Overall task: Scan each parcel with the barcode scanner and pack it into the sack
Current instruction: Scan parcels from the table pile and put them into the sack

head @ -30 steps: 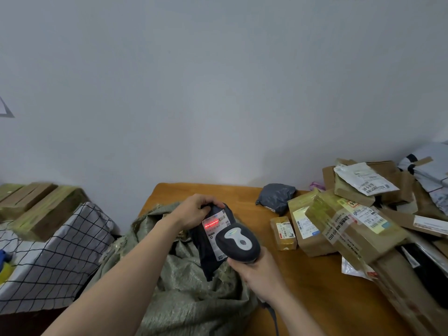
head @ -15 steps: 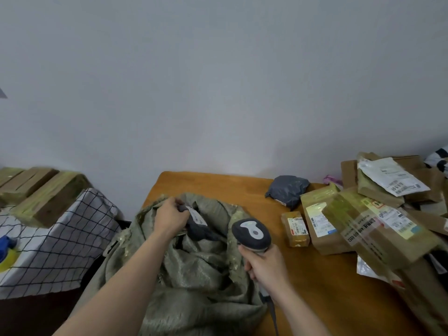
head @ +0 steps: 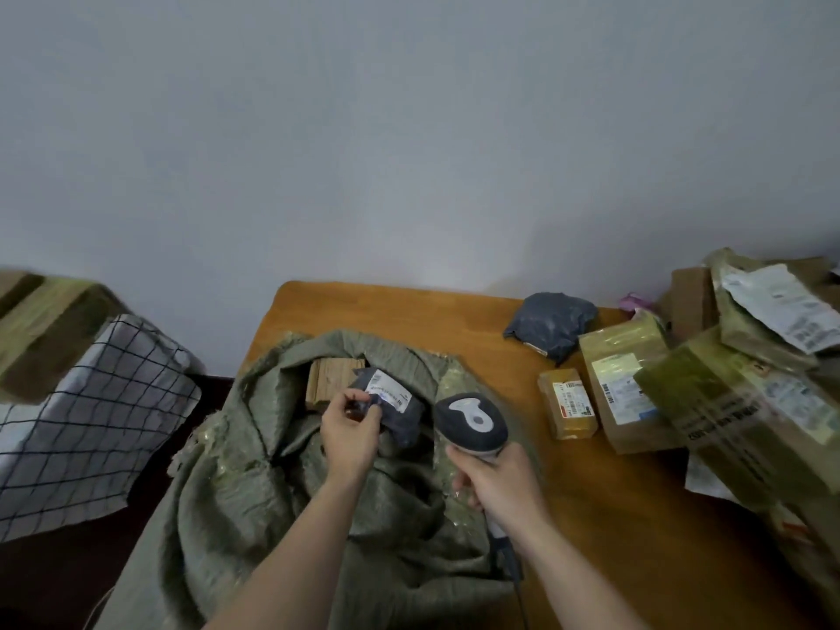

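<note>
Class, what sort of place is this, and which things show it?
Likely a small parcel-sorting room: labelled parcels heaped on a wooden table, a woven sack taking them, a barcode scanner in the right hand.

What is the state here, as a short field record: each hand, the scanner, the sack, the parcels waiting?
left hand: pinches a dark grey parcel, label up, in the sack mouth
right hand: grips the barcode scanner over the sack
inside sack: brown box behind the parcel
waiting on table: grey poly bag, small taped box, pile of cartons
</note>
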### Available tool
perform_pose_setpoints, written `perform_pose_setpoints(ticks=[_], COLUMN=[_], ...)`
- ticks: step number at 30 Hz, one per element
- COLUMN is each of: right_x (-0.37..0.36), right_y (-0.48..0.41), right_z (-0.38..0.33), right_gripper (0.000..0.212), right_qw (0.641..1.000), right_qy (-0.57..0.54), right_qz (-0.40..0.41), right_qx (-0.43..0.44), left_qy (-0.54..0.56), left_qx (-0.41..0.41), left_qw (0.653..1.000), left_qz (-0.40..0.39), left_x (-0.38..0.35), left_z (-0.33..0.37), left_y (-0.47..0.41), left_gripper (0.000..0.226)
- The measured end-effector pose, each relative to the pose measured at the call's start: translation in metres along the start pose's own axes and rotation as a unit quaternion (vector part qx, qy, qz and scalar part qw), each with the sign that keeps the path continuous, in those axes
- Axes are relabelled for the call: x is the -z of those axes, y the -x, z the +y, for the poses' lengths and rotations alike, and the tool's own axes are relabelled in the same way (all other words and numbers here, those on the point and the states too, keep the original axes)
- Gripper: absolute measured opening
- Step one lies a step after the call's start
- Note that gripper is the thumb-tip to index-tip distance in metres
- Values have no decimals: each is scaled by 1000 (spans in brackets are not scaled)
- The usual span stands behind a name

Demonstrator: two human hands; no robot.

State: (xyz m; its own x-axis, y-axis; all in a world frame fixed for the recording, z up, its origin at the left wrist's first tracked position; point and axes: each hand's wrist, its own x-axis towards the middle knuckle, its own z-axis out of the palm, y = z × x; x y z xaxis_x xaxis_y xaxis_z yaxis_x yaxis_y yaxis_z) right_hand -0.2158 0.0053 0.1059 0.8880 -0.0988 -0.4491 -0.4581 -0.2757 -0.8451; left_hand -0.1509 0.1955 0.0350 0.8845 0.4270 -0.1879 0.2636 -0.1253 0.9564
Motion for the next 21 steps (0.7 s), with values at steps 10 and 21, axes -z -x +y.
perform_pose_setpoints(ticks=[10, 21], right_x=[-3, 27], right_y=[-20, -19], right_z=[3, 18], right_gripper=[38, 17], right_qw=[1000, 996], right_qy=[7, -59], right_qz=[8, 40], right_qx=[-23, -53], left_qy=[-209, -435], left_qx=[197, 7], left_qw=[952, 838], left_qz=[-111, -331], left_x=[-21, -59], left_z=[-45, -11], left_y=[-11, -22], left_gripper=[13, 67])
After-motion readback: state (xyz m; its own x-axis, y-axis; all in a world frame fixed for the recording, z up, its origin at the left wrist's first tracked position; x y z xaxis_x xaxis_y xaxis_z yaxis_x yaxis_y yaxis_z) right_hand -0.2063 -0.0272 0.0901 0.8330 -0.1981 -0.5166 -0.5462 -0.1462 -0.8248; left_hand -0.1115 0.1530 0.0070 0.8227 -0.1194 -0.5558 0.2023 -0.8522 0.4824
